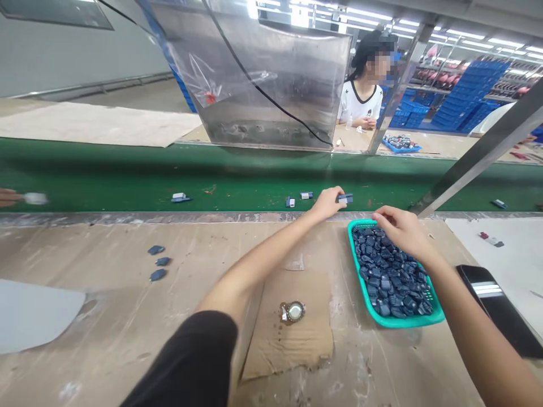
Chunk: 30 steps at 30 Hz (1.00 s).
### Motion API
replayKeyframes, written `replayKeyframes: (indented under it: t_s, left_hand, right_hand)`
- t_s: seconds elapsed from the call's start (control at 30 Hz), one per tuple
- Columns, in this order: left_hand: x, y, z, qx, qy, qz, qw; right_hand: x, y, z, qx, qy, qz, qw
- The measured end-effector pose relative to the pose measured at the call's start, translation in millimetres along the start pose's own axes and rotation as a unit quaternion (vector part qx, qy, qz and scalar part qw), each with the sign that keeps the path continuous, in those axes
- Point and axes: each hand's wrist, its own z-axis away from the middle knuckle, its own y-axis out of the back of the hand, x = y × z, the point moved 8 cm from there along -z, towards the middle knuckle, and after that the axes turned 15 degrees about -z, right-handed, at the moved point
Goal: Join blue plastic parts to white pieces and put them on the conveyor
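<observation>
My left hand (pixel 327 204) reaches over the green belt, thumb and fingers closed on a small dark-blue and white plastic piece (pixel 347 199). Two similar blue-and-white pieces (pixel 306 195) lie on the belt just left of that hand. My right hand (pixel 401 229) hovers at the far rim of a turquoise basket (pixel 355 265), its fingers curled together; whatever is between them is hidden. Many small dark-blue plastic parts (pixel 392 282) fill the basket. On the cardboard before me lies a bottle cap-like metal disc (pixel 296 311) with a wet brown stain around it.
Three dark-blue parts (pixel 162 262) lie on the worktable at left. A black phone (pixel 498 305) rests right of the basket. More pieces (pixel 180 198) sit on the green belt (pixel 237 181). A slanted metal post (pixel 475 152) stands at right. Another person (pixel 362 102) sits across the belt.
</observation>
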Motion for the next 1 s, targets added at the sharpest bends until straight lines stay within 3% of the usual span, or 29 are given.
replayKeyframes:
  t_s: [0.07, 0.17, 0.23, 0.33, 0.5, 0.73, 1.0]
  left_hand:
    - [8.3, 17.5, 44.0, -0.004, -0.011, 0.142, 0.99]
    - [22.7, 31.2, 122.5, -0.083, 0.006, 0.376, 0.923]
    - [29.9, 32.3, 166.5, -0.135, 0.039, 0.444, 0.885]
    - [32.1, 27.7, 205.3, -0.176, 0.072, 0.48, 0.856]
    - [33.3, 20.1, 234.2, -0.242, 0.055, 0.471, 0.847]
    - [38.6, 33.5, 261.5, -0.134, 0.062, 0.35, 0.925]
    - [51.9, 25.7, 286.5, -0.085, 0.037, 0.362, 0.928]
  right_hand:
    - [-12.4, -6.1, 17.2, -0.009, 0.006, -0.076, 0.997]
    - [-40.1, -39.9, 49.6, -0.12, 0.027, -0.137, 0.983]
    - [-56.3, -68.1, 71.8, -0.207, 0.032, -0.157, 0.965]
    - [-70.3, -96.6, 93.4, -0.256, 0.031, -0.208, 0.944]
    - [-80.6, -117.1, 110.1, -0.295, 0.024, -0.244, 0.923]
    - [-94.9, -120.8, 130.6, -0.341, 0.031, -0.184, 0.921]
    - [-108.1, -130.3, 143.6, -0.363, 0.063, -0.213, 0.905]
